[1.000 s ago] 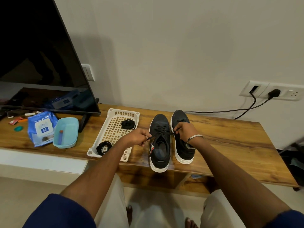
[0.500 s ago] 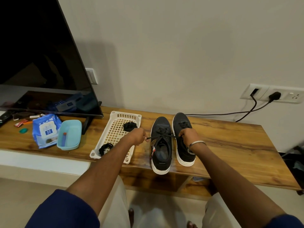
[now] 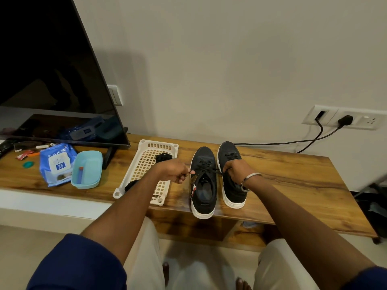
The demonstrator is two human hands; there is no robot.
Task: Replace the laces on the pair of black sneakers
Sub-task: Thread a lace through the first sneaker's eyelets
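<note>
Sneakers [image 3: 217, 181] sit side by side at frame centre; my left hand [image 3: 174, 170] and right hand [image 3: 236, 169] each pinch an end of the black lace [image 3: 206, 171], now drawn further apart than a second ago (tightening, I judge). Wipes packet [image 3: 57, 164] text at left is unreadable

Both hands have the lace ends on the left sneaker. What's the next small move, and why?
Probably cross the ends and start the knot. The left hand and right hand each pinch an end of the black lace, stretched across the top of the left sneaker, whose eyelets look laced.
</note>
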